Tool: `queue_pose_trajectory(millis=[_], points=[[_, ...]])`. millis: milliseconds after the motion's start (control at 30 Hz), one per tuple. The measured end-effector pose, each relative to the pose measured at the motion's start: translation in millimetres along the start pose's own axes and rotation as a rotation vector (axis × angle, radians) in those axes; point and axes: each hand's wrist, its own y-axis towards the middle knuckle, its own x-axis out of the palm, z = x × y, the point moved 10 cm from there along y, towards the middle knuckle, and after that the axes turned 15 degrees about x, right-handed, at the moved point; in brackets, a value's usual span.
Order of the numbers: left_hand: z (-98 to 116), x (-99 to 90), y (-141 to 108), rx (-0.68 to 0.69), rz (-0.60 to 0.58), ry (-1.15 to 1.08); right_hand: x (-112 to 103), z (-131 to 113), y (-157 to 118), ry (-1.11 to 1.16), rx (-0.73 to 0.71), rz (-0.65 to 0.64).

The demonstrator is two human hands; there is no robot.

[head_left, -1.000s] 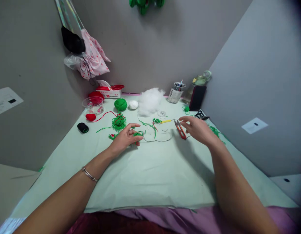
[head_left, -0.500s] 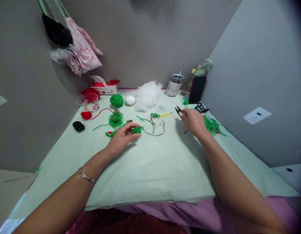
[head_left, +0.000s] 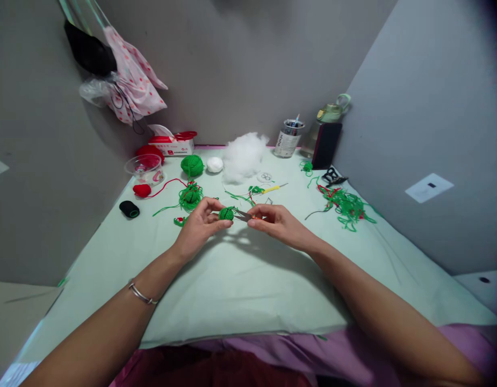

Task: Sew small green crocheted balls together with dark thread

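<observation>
My left hand (head_left: 202, 223) pinches a small green crocheted ball (head_left: 226, 214) with dark lines on it. From the other side, my right hand (head_left: 278, 223) grips a pair of thread snips (head_left: 242, 215), whose blades point left at the ball's right edge. Whether the blades touch yarn I cannot tell. Behind the hands lie a yellow-handled crochet hook (head_left: 272, 188) and cut green and red yarn scraps. Left of them sits a tangle of green yarn (head_left: 191, 196), with a small red and green piece (head_left: 179, 221) in front of it.
White stuffing (head_left: 245, 158), a green yarn ball (head_left: 192, 166) and a white yarn ball (head_left: 215, 165) stand at the back. A plastic tub (head_left: 145, 171) and black yarn roll (head_left: 129, 209) are left. Yarn scraps (head_left: 348, 208), a black clip (head_left: 333, 177), phone (head_left: 327, 146) and pen jar (head_left: 289, 140) are right.
My right hand has moved left with the snips, from beside the right-hand yarn scraps to the small green ball. My left hand keeps its hold and has hardly moved.
</observation>
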Motion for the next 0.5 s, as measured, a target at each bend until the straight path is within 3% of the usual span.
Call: queue_pose_trajectory(millis=[167,367,500], points=[[-3,11.0,-3,-0.037,-0.054,-0.050,-10,1,1,0.010,-0.028,0.151],[-8,28.3,-10,-0.081,-0.204,-0.107,-7,13,9,0.013,0.004,0.126],[-12,28.4,-10,-0.114,-0.196,-0.179,-19,20,9,0.114,0.062,0.168]])
